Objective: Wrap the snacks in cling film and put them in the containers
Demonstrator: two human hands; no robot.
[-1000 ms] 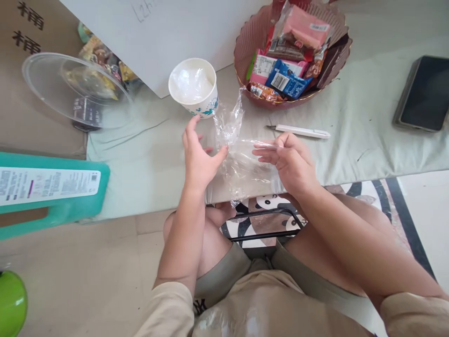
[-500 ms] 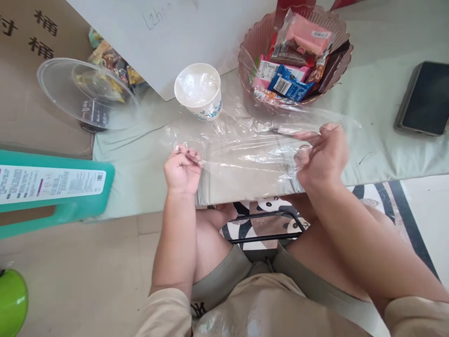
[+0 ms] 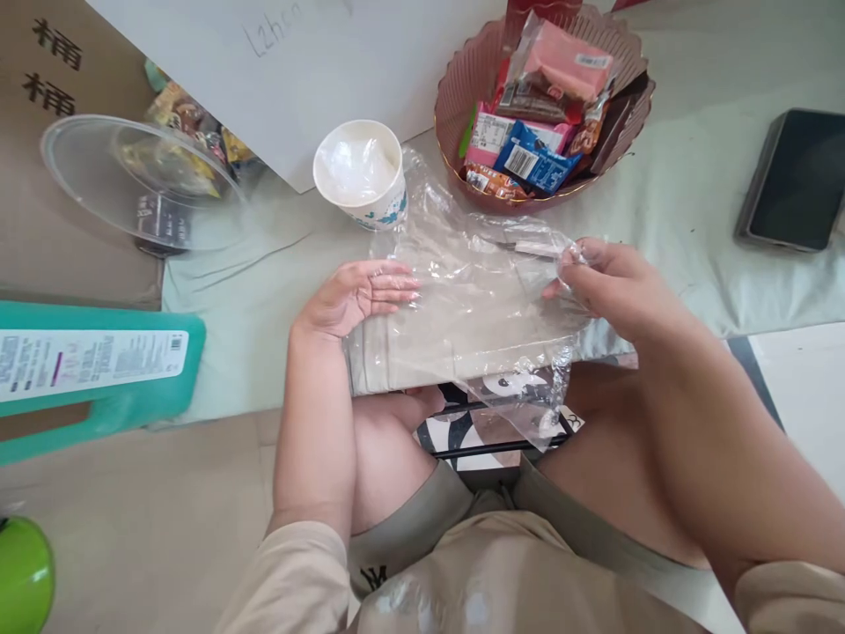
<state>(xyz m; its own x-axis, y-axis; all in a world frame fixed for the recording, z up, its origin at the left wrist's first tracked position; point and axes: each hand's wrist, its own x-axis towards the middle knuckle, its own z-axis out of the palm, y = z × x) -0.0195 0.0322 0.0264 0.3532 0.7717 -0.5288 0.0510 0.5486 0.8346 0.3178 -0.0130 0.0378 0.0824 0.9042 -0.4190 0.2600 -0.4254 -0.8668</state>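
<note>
A crinkled sheet of clear plastic film lies spread over the front of the cloth-covered table, and one corner hangs past the edge above my lap. My left hand rests against its left side with the fingers stretched out flat. At the film's right side, my right hand pinches the film between thumb and fingers. A thin pen-like item shows close to the right fingertips, under or behind the film; I cannot tell which. Behind the film stands a white paper cup with a blue pattern and crumpled clear plastic inside.
A pink scalloped bowl holds several wrapped snacks. To the right lies a dark phone. On the left are a clear plastic lid, a cardboard box and a green container. A white board stands behind.
My left hand has loosened from its closed hold and flattened its fingers on the film. The film has dropped from a taut stretch onto the table, its near corner sliding over the edge.
</note>
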